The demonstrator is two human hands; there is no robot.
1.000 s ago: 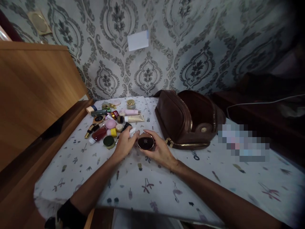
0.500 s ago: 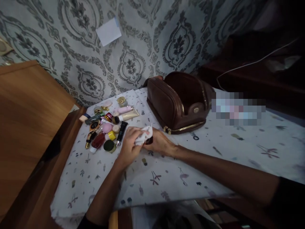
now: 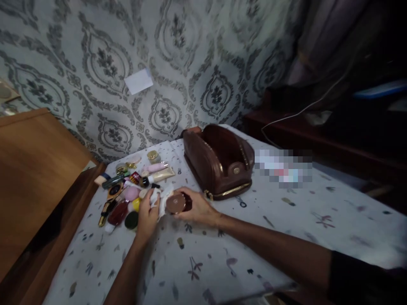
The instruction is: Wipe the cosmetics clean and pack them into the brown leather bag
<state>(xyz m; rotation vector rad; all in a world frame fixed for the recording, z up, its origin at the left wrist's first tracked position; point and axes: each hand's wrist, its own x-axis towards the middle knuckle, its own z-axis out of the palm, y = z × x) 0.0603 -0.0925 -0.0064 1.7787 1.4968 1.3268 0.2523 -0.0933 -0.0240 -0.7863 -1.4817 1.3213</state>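
Observation:
My left hand (image 3: 149, 214) is closed on a crumpled white tissue (image 3: 163, 199), in front of a group of cosmetics. Just right of it, my right hand (image 3: 197, 206) grips a round brown compact (image 3: 176, 203), its lid facing up toward the camera. The tissue lies against the compact's left edge. Beyond my right hand stands a brown leather bag (image 3: 203, 159) with its top unzipped and gaping. Left of my hands are a dark green-lidded jar (image 3: 131, 220), a dark red bottle (image 3: 118, 213), a pink sponge (image 3: 131, 193) and a cream tube (image 3: 161, 175).
The table has a white patterned cloth (image 3: 229, 237). A wooden cabinet (image 3: 41, 169) is at the left, and patterned wallpaper rises behind. A blurred patch (image 3: 282, 167) lies right of the bag. A white cable (image 3: 295, 114) hangs at the back right.
My hands have moved apart slightly, and the brown compact now shows its round lid. The tissue has shifted to the compact's left side. The camera view has tilted up and turned right.

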